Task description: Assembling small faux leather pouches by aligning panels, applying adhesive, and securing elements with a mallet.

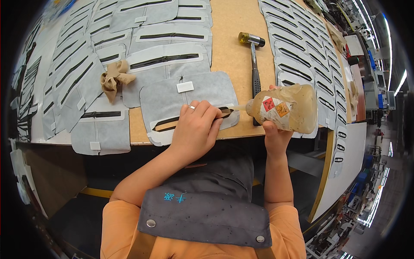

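Note:
Near the table's front edge, a grey fabric panel (159,101) with a long dark-edged slot and a small white tag lies in front of me. My left hand (194,129) rests on it, fingers bent together at the right part of the slot; the fingertips are partly hidden. Tilted on its side, a cloudy yellowish squeeze bottle (304,108) with red and orange hazard labels is gripped by my right hand (276,136). Its thin nozzle (237,108) points left and reaches the slot's right end, close to my left fingertips.
A hammer (254,64) with a yellow and a black face lies behind the bottle. Overlapping rows of similar grey panels (168,71) cover the left, and more panels (297,56) fill the right. A crumpled tan cloth (114,80) sits on the left stack.

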